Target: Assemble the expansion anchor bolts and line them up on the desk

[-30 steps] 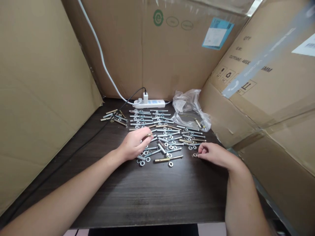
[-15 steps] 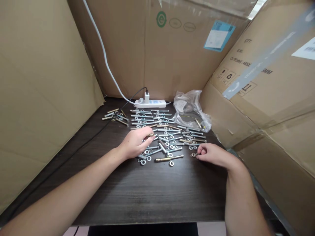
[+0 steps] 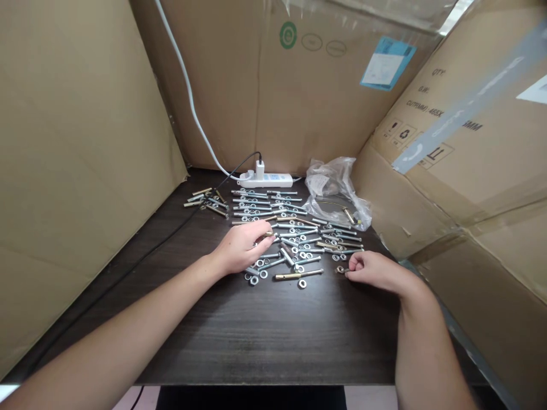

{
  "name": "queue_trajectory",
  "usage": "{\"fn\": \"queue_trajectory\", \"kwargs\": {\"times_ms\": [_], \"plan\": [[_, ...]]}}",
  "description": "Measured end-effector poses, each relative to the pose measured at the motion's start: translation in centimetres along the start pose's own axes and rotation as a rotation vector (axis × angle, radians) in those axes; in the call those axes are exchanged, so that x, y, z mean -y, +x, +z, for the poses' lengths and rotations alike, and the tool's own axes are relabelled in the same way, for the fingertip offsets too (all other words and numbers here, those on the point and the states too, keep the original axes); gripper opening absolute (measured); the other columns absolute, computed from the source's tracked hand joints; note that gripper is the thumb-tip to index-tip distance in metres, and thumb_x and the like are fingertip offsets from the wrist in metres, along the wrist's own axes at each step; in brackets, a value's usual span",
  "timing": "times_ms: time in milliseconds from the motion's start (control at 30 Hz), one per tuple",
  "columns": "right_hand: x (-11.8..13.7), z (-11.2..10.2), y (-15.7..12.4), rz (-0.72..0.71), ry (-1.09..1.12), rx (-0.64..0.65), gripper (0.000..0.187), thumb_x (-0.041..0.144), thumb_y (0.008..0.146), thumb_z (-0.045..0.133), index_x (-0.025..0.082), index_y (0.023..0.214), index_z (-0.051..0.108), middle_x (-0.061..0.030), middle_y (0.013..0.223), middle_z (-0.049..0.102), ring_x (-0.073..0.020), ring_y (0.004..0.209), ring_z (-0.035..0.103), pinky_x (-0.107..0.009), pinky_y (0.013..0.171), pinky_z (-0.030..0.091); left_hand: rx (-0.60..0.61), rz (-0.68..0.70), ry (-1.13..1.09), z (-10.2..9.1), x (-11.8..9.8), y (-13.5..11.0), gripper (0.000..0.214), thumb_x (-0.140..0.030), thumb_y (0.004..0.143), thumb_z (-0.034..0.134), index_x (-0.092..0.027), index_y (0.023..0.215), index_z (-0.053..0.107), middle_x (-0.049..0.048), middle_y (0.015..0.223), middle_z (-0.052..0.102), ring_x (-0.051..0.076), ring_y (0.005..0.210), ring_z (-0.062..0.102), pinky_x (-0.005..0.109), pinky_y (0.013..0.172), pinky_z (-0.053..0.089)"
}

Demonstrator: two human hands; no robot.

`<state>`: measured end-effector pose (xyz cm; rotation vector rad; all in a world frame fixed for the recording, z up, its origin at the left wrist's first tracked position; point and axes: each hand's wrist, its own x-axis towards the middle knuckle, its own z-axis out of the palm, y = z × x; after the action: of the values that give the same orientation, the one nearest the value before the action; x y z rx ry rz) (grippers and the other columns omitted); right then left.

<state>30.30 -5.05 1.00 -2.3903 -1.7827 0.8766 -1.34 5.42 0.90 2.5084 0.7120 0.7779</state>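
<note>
A: How do the 2 hands stand?

B: Apart. The left hand (image 3: 243,246) has its thumb and fingertips closed on a brass-coloured piece (image 3: 268,233), mostly hidden, over the bolts (image 3: 297,227). The right hand (image 3: 374,272) is curled down at a small nut (image 3: 340,269) on the right; I can't tell whether it pinches anything or only touches.

A: Why use just the fingertips?

B: Probably because the parts are so small; a whole-hand grip would cover them.

A: And the bolts?

B: They lie across the middle of the dark table (image 3: 256,336), mostly lengthwise from left to right, with nuts and washers among them. Perhaps the rows keep the parts easy to see.

A: Nearest us?

B: A gold-sleeved bolt (image 3: 287,277), with 1 loose nut (image 3: 302,284) just to its near side. At far left sits a jumbled pile (image 3: 217,211), seemingly kept separate.

A: Farther back?

B: A power strip (image 3: 276,181) and a clear plastic bag (image 3: 318,182), likely pushed toward the cardboard (image 3: 316,114) to leave working room.
</note>
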Motion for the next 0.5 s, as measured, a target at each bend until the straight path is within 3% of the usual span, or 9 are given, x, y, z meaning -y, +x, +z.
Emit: {"fn": "queue_trajectory", "kwargs": {"times_ms": [300,500], "plan": [[0.3,-0.3,-0.3,-0.212,0.182,0.102,0.020,0.031,0.068,0.054,0.020,0.058,0.040,0.0058,0.054,0.038,-0.0096,0.053,0.034,-0.023,0.051,0.026,0.007,-0.014,0.003,0.1,0.1,0.0,0.022,-0.028,0.094,0.040,-0.017,0.079,0.051,0.0001,0.078,0.054,0.013,0.072,0.049,0.025,0.068,0.039],[1.0,-0.5,-0.4,-0.223,0.248,0.008,0.022,0.031,0.075,0.051,0.020,0.058,0.042,0.0044,0.056,0.045,-0.0108,0.054,0.039,-0.023,0.053,0.029,0.027,-0.027,0.004,0.2,0.1,-0.1,0.019,-0.029,0.094,0.041,-0.018,0.085,0.053,0.0008,0.083,0.057,0.014,0.076,0.051,0.026,0.070,0.040]]}}
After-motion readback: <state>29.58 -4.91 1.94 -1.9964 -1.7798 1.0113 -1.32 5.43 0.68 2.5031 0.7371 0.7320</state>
